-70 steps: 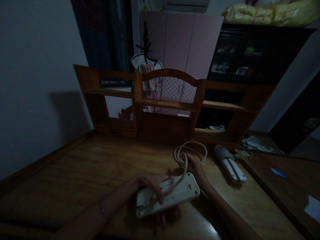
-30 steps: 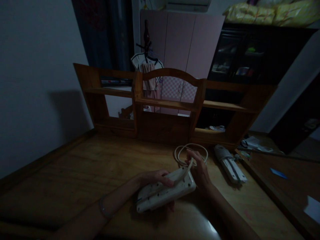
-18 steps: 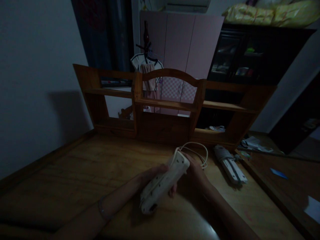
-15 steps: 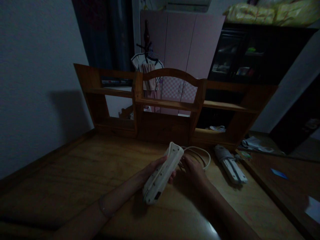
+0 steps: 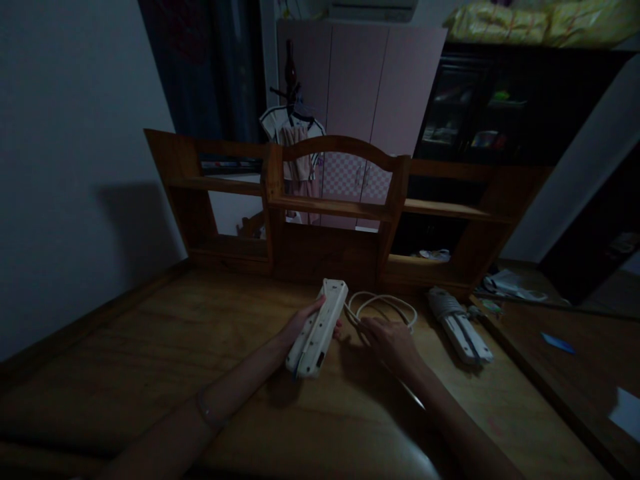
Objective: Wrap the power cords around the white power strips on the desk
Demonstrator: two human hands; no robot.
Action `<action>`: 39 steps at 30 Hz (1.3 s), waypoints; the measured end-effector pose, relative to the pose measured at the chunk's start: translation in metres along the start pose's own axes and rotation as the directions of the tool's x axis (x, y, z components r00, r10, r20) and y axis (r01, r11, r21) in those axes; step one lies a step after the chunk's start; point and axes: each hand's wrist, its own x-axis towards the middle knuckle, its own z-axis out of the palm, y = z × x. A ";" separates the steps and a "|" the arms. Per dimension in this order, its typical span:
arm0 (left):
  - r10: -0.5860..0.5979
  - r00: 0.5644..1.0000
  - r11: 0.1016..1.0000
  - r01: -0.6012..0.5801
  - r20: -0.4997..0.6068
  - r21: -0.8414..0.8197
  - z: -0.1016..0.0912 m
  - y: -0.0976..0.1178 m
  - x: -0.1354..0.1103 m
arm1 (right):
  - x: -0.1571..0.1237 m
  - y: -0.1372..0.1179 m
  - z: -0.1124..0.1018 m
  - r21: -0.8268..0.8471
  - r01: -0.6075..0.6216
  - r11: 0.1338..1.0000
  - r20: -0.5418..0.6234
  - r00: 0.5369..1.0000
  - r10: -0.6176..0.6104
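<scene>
1. Head view: the left hand [image 5: 303, 324] wraps its fingers round the white power strip [image 5: 321, 321], which is turned on edge at the middle of the wooden desk [image 5: 150, 347].
2. The right hand [image 5: 393, 341] rests on the coiled cord [image 5: 386, 303] just right of the strip; its grip cannot be told.
3. A white device [image 5: 460, 327] lies farther right.

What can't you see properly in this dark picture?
All head view:
- Left hand fingers: hidden behind the power strip.
- Whether the right hand pinches the cord: its own back covers that.
- Cord's plug end: nowhere in view; hand and dimness hide it.
- White gadget beside the coil: too dim to identify.
- Cabinet contents: small, dark.
</scene>
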 end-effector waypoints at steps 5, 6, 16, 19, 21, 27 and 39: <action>0.096 0.995 0.989 -0.092 -0.026 0.115 -0.004 -0.001 0.002 | -0.001 -0.001 -0.001 -0.044 0.050 0.998 -0.095 0.994 -0.054; 0.121 0.992 0.982 -0.114 -0.036 0.153 -0.005 -0.001 0.002 | 0.000 0.000 -0.003 -0.040 0.055 0.998 -0.112 0.992 -0.059; -0.002 1.000 1.000 0.002 0.024 0.000 -0.011 0.014 -0.006 | -0.005 -0.007 -0.004 -0.004 0.118 0.993 -0.100 0.988 -0.118; 0.047 0.998 0.994 -0.042 0.049 -0.097 -0.006 0.019 -0.013 | -0.006 -0.009 -0.006 0.036 0.138 0.990 -0.105 0.986 -0.133; 0.061 0.997 0.990 -0.053 0.055 -0.128 -0.005 0.021 -0.016 | -0.005 -0.010 -0.007 0.050 0.154 0.987 -0.096 0.984 -0.149; 0.010 0.990 0.994 0.006 0.142 -0.111 -0.007 0.019 -0.016 | -0.006 -0.013 -0.001 0.067 0.189 0.980 -0.007 0.982 -0.189; 0.027 0.998 0.999 -0.025 -0.055 0.026 -0.012 0.021 -0.006 | -0.003 -0.003 0.003 0.007 0.098 0.995 -0.116 0.989 -0.096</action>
